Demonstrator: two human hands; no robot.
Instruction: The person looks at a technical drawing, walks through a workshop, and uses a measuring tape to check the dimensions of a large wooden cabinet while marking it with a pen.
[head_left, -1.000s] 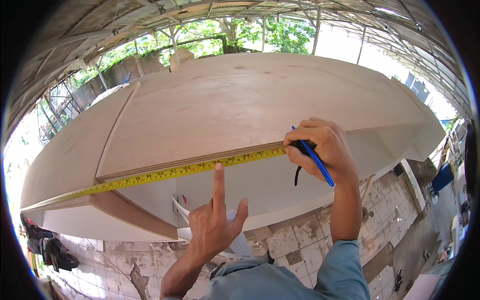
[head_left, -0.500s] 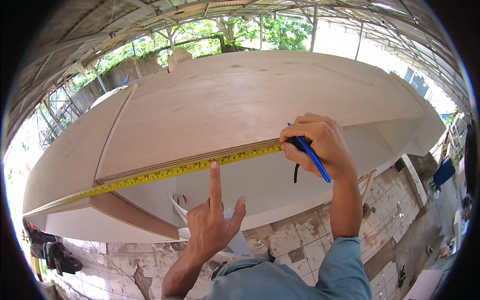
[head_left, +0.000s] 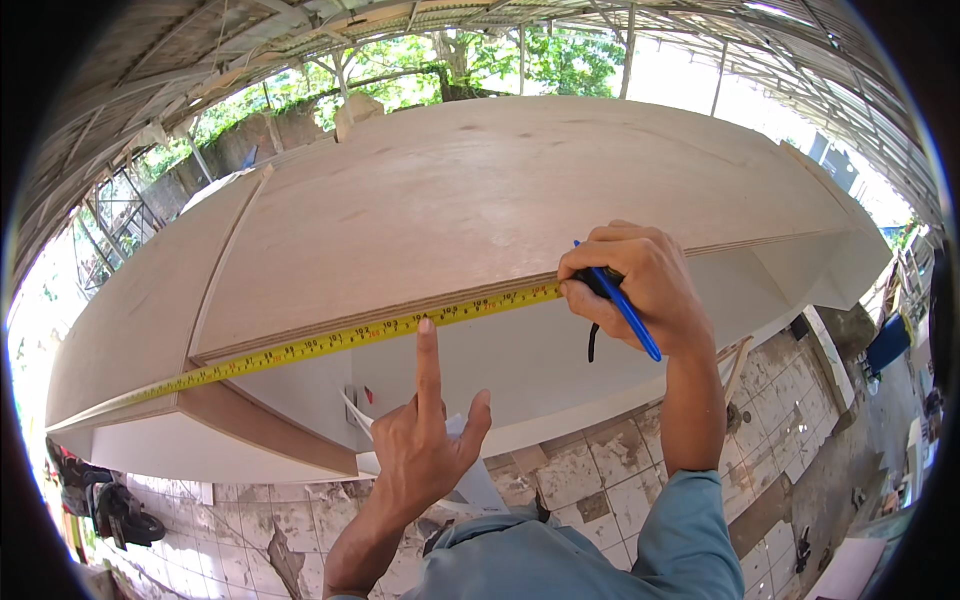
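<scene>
A yellow tape measure (head_left: 300, 348) stretches along the front edge of a large plywood panel (head_left: 480, 200), from the far left to my right hand (head_left: 650, 285). That hand grips the tape's dark case at the panel edge, with a blue pen (head_left: 636, 326) tucked between the fingers and slanting down. A black strap hangs below the case. My left hand (head_left: 420, 450) holds nothing. Its index finger points up, the tip at the lower edge of the tape blade, while the thumb stands apart and the other fingers curl in.
Under the panel is a white-lined cabinet carcass (head_left: 520, 370) with a brown-edged divider (head_left: 260, 430) at the left. Worn tiles (head_left: 600, 470) cover the floor. A dark wheeled machine (head_left: 125, 515) stands at lower left, a blue container (head_left: 887, 345) at right.
The view has shifted very slightly. Both hands keep practically the same places on the tape, and the grip has not changed.
</scene>
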